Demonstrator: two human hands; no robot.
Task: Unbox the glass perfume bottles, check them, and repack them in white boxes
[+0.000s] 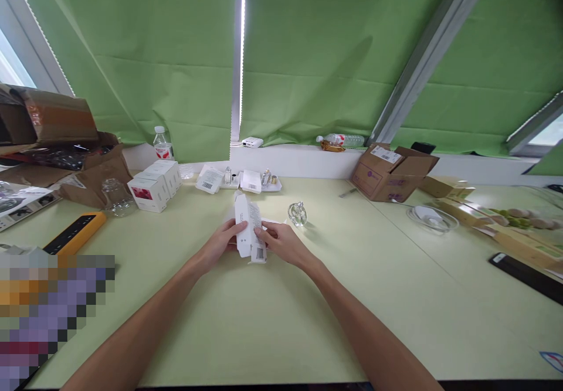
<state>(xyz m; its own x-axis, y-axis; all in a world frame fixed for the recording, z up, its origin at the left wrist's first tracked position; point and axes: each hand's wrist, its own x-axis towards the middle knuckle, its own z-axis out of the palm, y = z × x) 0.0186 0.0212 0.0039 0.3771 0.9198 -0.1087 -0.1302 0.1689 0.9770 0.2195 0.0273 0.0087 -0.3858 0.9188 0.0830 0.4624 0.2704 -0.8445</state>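
Note:
Between my two hands is a white cardboard box (pixel 249 230), partly flattened, with a barcode at its near end and flaps standing out at both ends. My left hand (pixel 220 241) grips its left edge, thumb on top. On the right edge, my right hand (pixel 281 241) holds it with the thumb on the face and the other fingers partly hidden. A round clear glass bottle (pixel 298 214) with a shiny top stands on the table just beyond my right hand. Something white and flat shows behind the box, mostly covered.
White boxes (pixel 149 191) stand at left near a clear jar (pixel 118 197) and an orange-black power strip (pixel 79 233). White trays (pixel 272 186) with small bottles lie at the back. To the right are a cardboard carton (pixel 389 174), a coiled white cable (pixel 433 218) and a black bar (pixel 528 276).

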